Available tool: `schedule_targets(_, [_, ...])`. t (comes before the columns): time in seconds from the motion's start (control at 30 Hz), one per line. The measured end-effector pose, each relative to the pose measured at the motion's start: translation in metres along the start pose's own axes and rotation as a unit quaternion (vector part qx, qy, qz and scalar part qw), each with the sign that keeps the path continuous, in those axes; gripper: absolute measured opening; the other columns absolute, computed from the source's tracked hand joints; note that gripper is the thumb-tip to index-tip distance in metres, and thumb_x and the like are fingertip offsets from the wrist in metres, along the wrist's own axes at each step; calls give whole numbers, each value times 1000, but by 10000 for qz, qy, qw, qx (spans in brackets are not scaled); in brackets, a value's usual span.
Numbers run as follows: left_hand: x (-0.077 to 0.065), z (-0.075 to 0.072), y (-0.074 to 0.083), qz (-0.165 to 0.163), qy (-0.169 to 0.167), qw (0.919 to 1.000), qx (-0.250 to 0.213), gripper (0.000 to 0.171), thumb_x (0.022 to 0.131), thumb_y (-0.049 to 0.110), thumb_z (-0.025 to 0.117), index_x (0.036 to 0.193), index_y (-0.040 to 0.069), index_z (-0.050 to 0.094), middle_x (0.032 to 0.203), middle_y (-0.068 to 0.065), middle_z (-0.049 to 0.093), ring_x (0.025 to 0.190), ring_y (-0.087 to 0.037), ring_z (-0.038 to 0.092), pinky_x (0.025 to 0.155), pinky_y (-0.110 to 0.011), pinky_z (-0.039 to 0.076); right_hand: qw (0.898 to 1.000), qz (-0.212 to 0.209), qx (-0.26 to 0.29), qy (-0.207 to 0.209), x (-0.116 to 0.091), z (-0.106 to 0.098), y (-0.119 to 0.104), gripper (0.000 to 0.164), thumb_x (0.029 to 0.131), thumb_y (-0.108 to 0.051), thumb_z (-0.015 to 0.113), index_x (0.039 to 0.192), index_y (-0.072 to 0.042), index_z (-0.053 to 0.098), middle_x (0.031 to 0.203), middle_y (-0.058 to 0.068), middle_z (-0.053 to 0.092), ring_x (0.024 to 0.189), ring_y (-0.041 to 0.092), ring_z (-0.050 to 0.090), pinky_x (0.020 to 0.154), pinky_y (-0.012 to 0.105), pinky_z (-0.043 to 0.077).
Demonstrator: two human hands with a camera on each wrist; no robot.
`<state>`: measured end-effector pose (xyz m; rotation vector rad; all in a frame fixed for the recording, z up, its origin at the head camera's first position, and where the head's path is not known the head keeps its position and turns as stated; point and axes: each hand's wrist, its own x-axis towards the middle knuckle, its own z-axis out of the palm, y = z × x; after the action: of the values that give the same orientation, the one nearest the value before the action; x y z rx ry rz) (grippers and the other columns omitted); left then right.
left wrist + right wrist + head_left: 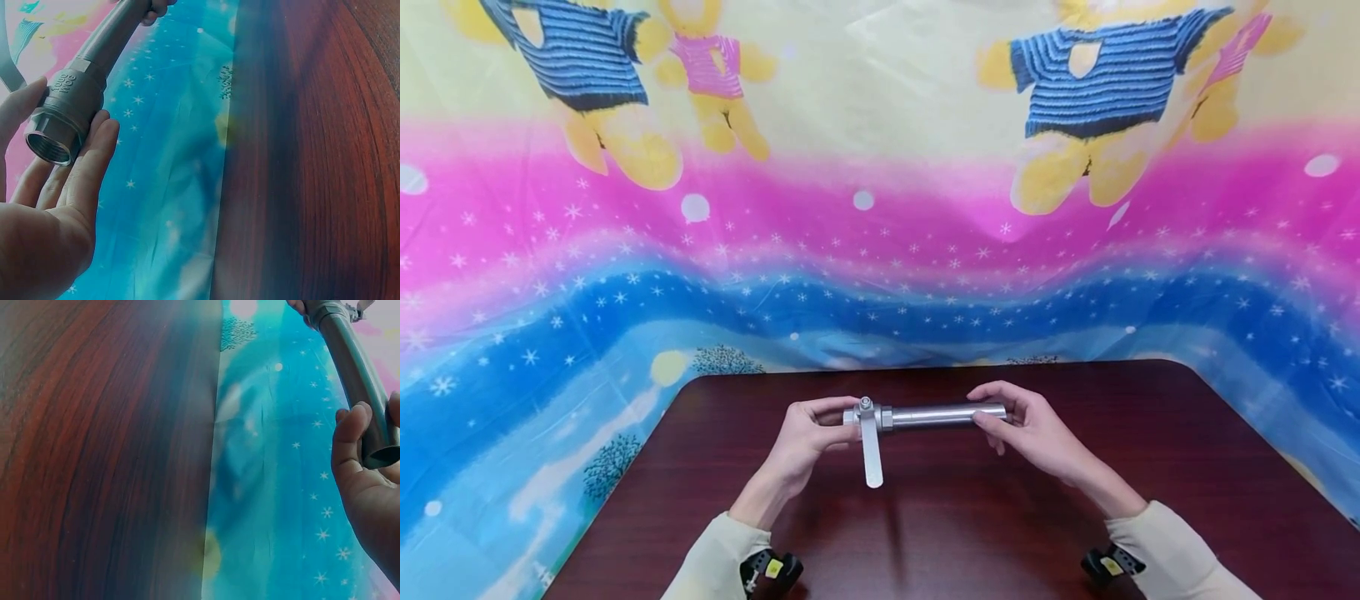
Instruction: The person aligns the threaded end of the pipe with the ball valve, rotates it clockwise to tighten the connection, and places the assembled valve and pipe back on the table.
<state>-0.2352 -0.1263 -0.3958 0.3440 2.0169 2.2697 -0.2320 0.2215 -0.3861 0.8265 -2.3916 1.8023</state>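
Level above the table, a metal ball valve (62,100) with a steel pipe (936,416) joined to it spans both hands. The valve's flat lever handle (871,454) points down toward the person in the head view. My left hand (808,437) grips the valve body at the left end, thumb on the near side and fingers behind. In the left wrist view its threaded opening (50,147) faces the palm. My right hand (1033,429) holds the pipe's far right end between thumb and fingers. The pipe's open end (382,456) shows in the right wrist view.
The dark red wooden table (715,500) has rounded back corners. Behind it and along its sides hangs a printed cloth (880,242) with bears and snowflakes. Each sleeve has a black wrist camera (771,571) strapped at the cuff.
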Motion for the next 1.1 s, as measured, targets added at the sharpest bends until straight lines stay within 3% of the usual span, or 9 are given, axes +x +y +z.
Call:
schedule_targets(0.17, [0, 1, -1, -39, 0, 10000, -14, 46, 82, -7, 78, 128, -7, 71, 106, -14, 78, 88, -17, 75, 83, -42, 62, 9996, -296, -4, 18, 1, 1, -1, 50, 89, 2, 82, 133, -7, 61, 122, 18, 66, 76, 26, 65, 55, 30, 52])
schedule_targets(0.3, [0, 1, 0, 3, -19, 10000, -7, 45, 83, -6, 78, 127, -7, 72, 105, -14, 78, 88, -17, 75, 80, -38, 62, 9995, -320, 14, -47, 1, 0, 0, 40, 91, 2, 80, 127, -5, 63, 106, 18, 69, 68, 22, 62, 52, 32, 52])
schedule_targets(0.43, [-1, 0, 0, 45, -31, 10000, 2, 44, 83, -6, 78, 126, -8, 71, 105, -14, 78, 88, -17, 75, 80, -39, 62, 10000, -83, -28, -38, 1, 0, 0, 29, 97, -6, 76, 124, -4, 67, 87, 14, 67, 63, 23, 60, 55, 34, 55])
schedule_targets(0.5, [-1, 0, 1, 35, -28, 10000, -6, 44, 83, -6, 78, 126, -9, 71, 105, -14, 78, 88, -17, 75, 80, -39, 62, 10000, -23, -19, -19, 0, 0, 0, 29, 97, -7, 76, 125, -4, 67, 89, 13, 68, 64, 22, 61, 57, 34, 56])
schedule_targets(0.7, [-1, 1, 2, 20, -60, 10000, -16, 45, 82, -6, 78, 127, -8, 71, 105, -14, 78, 88, -17, 75, 83, -42, 62, 9995, -295, 125, -80, 1, 0, 0, 45, 88, 1, 83, 128, -3, 65, 119, 18, 66, 77, 18, 65, 60, 31, 56])
schedule_targets(0.87, [-1, 1, 1, 6, -29, 10000, -22, 45, 82, -6, 78, 127, -8, 72, 106, -15, 78, 88, -17, 75, 82, -42, 62, 9996, -266, 26, -111, 2, -1, 1, 38, 91, 1, 81, 124, -2, 64, 99, 19, 68, 64, 20, 61, 52, 35, 54])
schedule_targets(0.97, [-1, 1, 1, 15, -47, 10000, -37, 45, 82, -6, 78, 127, -8, 71, 106, -15, 78, 88, -17, 75, 80, -38, 62, 9999, -108, -42, -65, 1, -1, 1, 31, 95, -4, 78, 123, -2, 65, 88, 15, 69, 64, 27, 63, 55, 35, 56])
schedule_targets(1.1, [0, 1, 2, 17, -70, 10000, -42, 46, 82, -6, 78, 128, -8, 71, 106, -15, 78, 88, -18, 76, 79, -37, 62, 10000, -26, -43, -10, 1, -1, 0, 27, 98, -8, 76, 123, -4, 67, 88, 14, 69, 65, 30, 63, 58, 36, 58])
